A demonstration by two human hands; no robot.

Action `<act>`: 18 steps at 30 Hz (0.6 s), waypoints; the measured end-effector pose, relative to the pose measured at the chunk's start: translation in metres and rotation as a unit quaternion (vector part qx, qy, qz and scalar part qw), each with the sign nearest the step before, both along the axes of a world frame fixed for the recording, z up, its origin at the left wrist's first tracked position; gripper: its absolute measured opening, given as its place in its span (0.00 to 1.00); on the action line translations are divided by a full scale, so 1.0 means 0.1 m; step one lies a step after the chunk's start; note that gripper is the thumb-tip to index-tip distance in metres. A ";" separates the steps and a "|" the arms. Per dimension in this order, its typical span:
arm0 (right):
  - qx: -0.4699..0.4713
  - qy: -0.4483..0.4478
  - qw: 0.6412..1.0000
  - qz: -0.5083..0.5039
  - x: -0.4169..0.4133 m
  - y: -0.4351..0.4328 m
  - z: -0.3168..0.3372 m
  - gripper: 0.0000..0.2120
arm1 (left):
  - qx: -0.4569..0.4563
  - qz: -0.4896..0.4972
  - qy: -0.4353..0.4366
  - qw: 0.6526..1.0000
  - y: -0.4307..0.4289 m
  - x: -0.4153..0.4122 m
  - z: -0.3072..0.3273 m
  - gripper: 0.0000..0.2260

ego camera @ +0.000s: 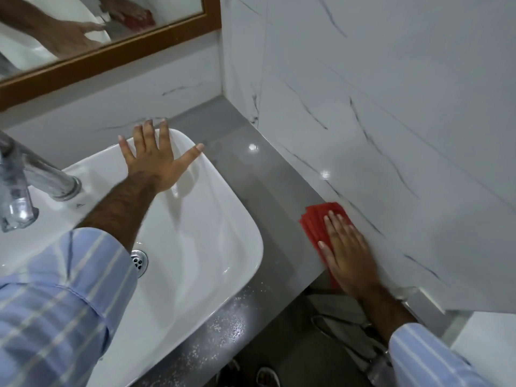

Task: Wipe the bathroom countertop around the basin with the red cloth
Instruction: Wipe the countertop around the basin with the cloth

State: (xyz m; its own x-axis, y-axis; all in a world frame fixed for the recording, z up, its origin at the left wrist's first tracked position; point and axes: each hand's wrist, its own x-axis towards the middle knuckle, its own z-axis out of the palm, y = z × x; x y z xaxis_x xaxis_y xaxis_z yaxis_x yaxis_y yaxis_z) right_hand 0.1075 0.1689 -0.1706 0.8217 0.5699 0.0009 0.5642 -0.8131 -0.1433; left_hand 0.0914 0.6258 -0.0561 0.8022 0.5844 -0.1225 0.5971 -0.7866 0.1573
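A white rectangular basin sits on a grey countertop. My left hand lies flat with fingers spread on the basin's far rim. My right hand presses flat on the folded red cloth, which lies on the countertop's right end, against the marble side wall and near the front edge. Part of the cloth is hidden under my palm. Water droplets speckle the counter's front strip below the basin.
A chrome tap stands at the basin's left. A wood-framed mirror hangs above the back wall. The white marble side wall bounds the counter on the right. Sandalled feet show on the floor below the counter edge.
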 end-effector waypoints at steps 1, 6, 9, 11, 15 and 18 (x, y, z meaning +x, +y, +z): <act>-0.002 -0.006 1.000 -0.006 0.10 0.02 0.02 0.32 | 0.000 0.000 0.000 1.000 0.00 0.00 0.00 0.57; -0.020 -0.018 0.998 0.059 0.07 0.14 -0.12 0.31 | 0.008 0.002 -0.001 1.000 -0.04 0.02 -0.03 0.57; -0.059 -0.026 0.976 0.207 0.25 -0.07 -0.06 0.32 | 0.010 0.007 -0.001 1.000 -0.03 0.03 -0.03 0.56; -0.055 -0.022 0.983 0.176 0.35 -0.13 -0.01 0.31 | 0.011 0.004 0.002 1.000 -0.02 0.02 -0.02 0.56; 0.000 -0.006 1.000 0.013 0.14 0.13 -0.01 0.30 | 0.000 0.004 0.017 1.000 -0.04 0.03 0.03 0.54; 0.013 -0.014 0.995 0.095 -0.11 0.26 -0.07 0.30 | -0.014 0.007 0.011 1.000 -0.07 -0.01 0.11 0.53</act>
